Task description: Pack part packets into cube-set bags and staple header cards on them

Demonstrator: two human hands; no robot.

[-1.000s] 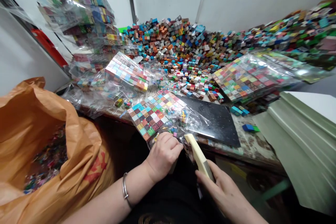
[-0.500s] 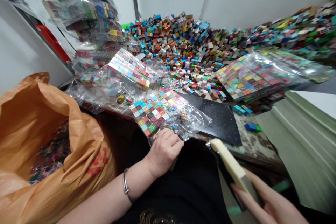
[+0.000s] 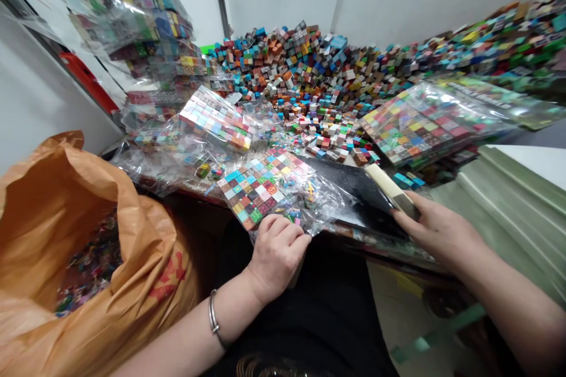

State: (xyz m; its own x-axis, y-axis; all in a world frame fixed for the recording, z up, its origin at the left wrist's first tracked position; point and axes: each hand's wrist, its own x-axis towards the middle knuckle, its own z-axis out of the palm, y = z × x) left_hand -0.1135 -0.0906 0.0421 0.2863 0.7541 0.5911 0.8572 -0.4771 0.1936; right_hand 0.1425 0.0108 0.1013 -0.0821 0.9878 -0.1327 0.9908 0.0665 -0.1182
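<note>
My left hand (image 3: 277, 256) is closed on the near end of a clear plastic bag (image 3: 338, 197), fingers bunched over the film. Inside the bag lies a flat block of patterned cubes (image 3: 259, 185), with a few small colourful pieces beside it. My right hand (image 3: 437, 227) grips a cream stapler (image 3: 387, 185), pointing forward and left. It is above the right part of a black board (image 3: 360, 179), apart from the bag, and its underside is mostly hidden.
Loose cubes (image 3: 305, 70) are heaped along the wall. Bagged blocks (image 3: 132, 23) are stacked at left, with another bagged block (image 3: 415, 123) at right. An orange sack (image 3: 145, 235) of small pieces stands at lower left. A green sheet (image 3: 508, 206) is at right.
My right hand has raised the stapler from below the table edge, up and forward over the black board. My left hand keeps its hold on the bag, almost unmoved.
</note>
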